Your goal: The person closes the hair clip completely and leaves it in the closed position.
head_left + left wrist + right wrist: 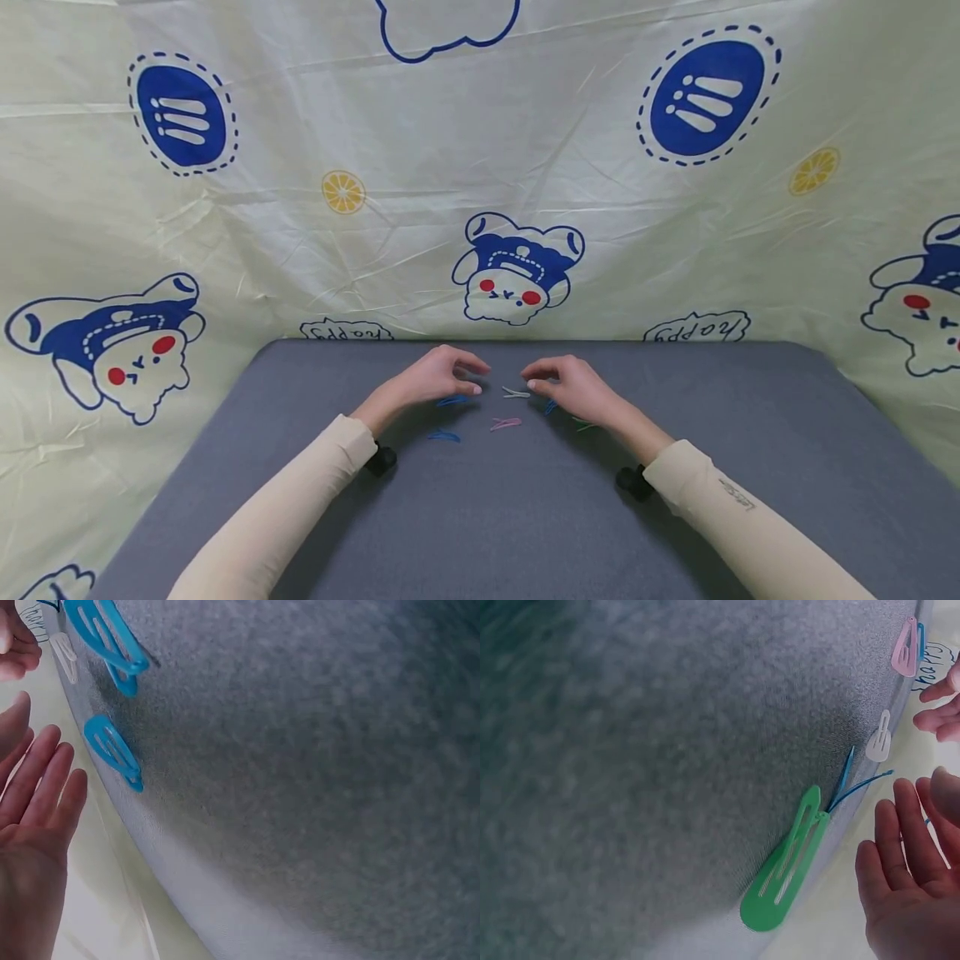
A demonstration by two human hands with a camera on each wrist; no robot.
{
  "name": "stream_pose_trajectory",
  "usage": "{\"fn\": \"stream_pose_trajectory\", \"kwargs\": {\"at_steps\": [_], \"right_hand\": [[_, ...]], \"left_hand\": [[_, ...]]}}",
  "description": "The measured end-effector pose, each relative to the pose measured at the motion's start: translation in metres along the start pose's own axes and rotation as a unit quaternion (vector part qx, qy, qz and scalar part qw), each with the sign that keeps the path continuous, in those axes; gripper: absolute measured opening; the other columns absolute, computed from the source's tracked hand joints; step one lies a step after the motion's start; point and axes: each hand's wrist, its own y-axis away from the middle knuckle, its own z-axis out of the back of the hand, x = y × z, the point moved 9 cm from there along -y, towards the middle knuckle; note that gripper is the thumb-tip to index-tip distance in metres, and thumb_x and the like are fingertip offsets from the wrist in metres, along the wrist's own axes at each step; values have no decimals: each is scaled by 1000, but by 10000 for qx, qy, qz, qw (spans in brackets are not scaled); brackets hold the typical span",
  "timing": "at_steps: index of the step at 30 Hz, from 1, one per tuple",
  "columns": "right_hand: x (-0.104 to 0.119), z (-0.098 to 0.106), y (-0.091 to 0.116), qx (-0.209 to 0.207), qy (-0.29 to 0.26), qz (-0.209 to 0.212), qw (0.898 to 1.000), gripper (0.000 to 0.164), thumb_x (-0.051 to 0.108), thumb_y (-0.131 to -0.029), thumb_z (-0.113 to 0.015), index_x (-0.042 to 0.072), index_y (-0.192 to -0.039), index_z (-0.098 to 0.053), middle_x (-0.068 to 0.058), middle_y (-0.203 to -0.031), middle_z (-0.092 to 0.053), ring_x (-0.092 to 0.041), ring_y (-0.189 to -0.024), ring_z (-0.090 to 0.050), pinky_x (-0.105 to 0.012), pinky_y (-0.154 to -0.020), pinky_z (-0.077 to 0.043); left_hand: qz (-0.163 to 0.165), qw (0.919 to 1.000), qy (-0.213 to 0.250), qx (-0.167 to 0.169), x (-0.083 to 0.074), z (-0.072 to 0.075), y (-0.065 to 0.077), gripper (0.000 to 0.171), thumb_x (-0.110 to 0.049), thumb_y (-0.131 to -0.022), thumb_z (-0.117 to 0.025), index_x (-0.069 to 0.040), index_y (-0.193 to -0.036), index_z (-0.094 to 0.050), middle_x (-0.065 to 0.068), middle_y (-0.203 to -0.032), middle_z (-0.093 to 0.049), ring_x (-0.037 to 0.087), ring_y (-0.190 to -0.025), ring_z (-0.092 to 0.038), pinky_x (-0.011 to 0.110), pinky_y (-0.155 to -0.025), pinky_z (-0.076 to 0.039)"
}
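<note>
Several snap hair clips lie on the table. My left hand (433,377) hovers with loosely bent fingers and nothing in its grasp, just above one blue hair clip (452,401). A second blue hair clip (445,436) lies nearer me. Between the hands are a white hair clip (516,393) and a pink hair clip (506,423). My right hand (577,389) is also empty, its fingertips beside the white clip. Under it sit a third blue hair clip (844,787), its two arms spread apart, and a green hair clip (762,912), partly hidden in the head view.
The grey cloth-covered table (495,525) ends at a pale printed curtain (420,267) behind it. Dark wrist cameras, like the left one (381,460), hang below both sleeves close to the tabletop.
</note>
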Motion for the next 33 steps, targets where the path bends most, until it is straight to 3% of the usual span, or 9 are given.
{"fn": "stream_pose_trajectory", "kwargs": {"at_steps": [9,18,33], "right_hand": [[-5,-8,-8,150,-22,-21,9999,24,10,-95,-66,3,-117,-70,-6,-109,-70,-18,-97,-63,-40,-85,-52],[-9,-15,-15,267,7,-259,9993,20,8,-93,-68,6,-111,-73,-3,-104,-71,-16,-91,-62,-35,-79,-52],[-15,-17,-21,365,-8,-235,9991,15,11,-90,-73,9,-103,-77,1,-96,-72,-14,-84,-60,-33,-76,-50]], "left_hand": [[182,9995,27,253,3,-7,-11,33,-9,-89,-73,-3,-121,-68,5,-115,-69,18,-107,-64,35,-93,-50],[264,9984,253,442,8,-20,-20,29,-8,-88,-73,-4,-117,-70,5,-112,-70,16,-102,-65,29,-84,-53],[542,9975,333,294,12,-25,-30,20,-7,-89,-73,-5,-109,-74,1,-92,-70,15,-81,-59,25,-70,-50]]}}
